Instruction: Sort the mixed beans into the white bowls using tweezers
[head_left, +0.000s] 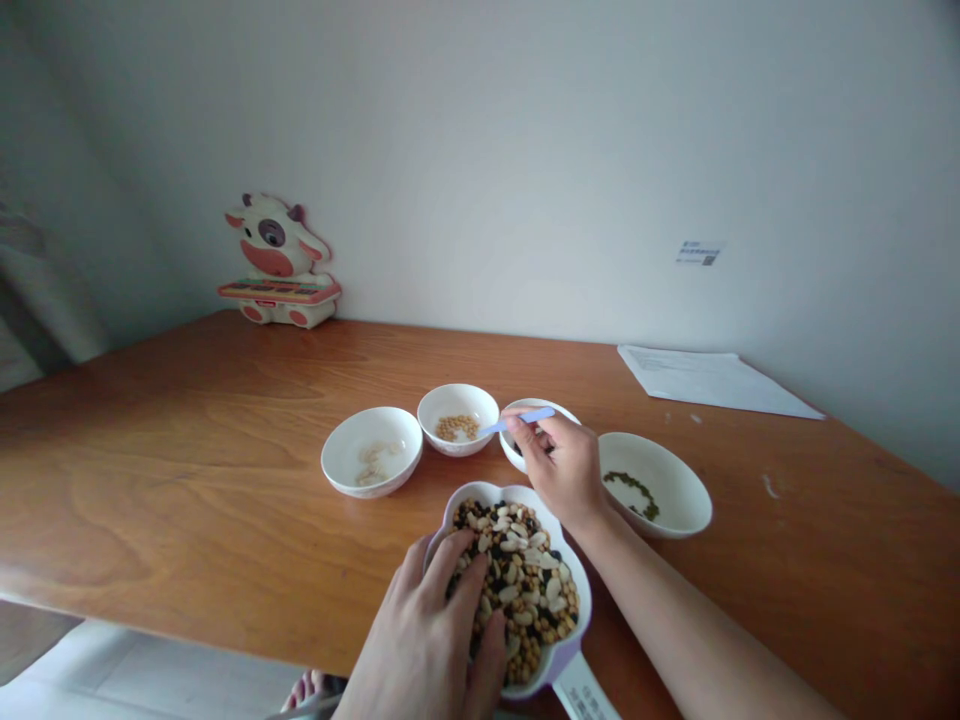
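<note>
A white, scalloped pan (577, 590) with a short printed handle holds a mix of peanuts, yellow soybeans and black beans (517, 570). My left hand (439, 620) lies across its left rim, fingers apart over the mix; its fingertips are partly hidden among the beans. My right hand (562, 460) is closed round a slim light-purple plastic utensil (536, 414), whose far tip reaches the right side of the soybean bowl (459, 446). Beneath that hand, a bowl with dark contents (514, 408) is partly covered. Several peanuts (375, 462) lie in the left bowl (337, 455).
To the right, a larger white bowl (686, 495) contains green beans (634, 490). A cow-shaped toy keyboard (277, 265) stands at the back left of the wooden table (187, 480). White paper (712, 380) lies by the wall, below a small label (699, 253).
</note>
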